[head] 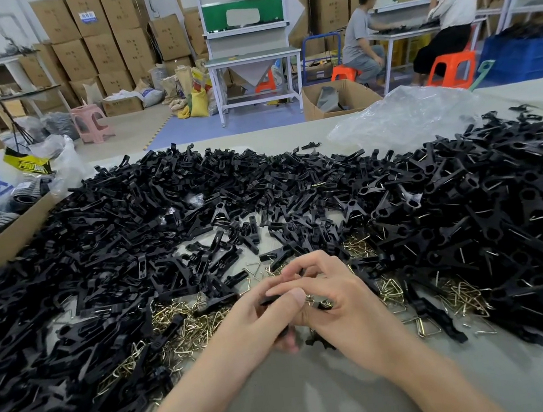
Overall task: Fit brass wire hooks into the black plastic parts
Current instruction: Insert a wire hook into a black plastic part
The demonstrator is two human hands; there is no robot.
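Both hands meet low over the beige table (305,395), right in the middle of the supplies so nothing needs a reach. The left hand (254,318) has thumb and curled fingers clamped on a small black plastic part (270,300); the right hand (341,303) curls its fingers onto the same piece from the other side, I'd guess to steady it while a hook goes in. The loose triangular brass wire hooks (189,327) lie scattered just beside the hands, ringed by the big heap of black plastic parts (159,203). Can't tell if a hook is seated yet; fingers cover the joint, and there's only a brassy glint showing.
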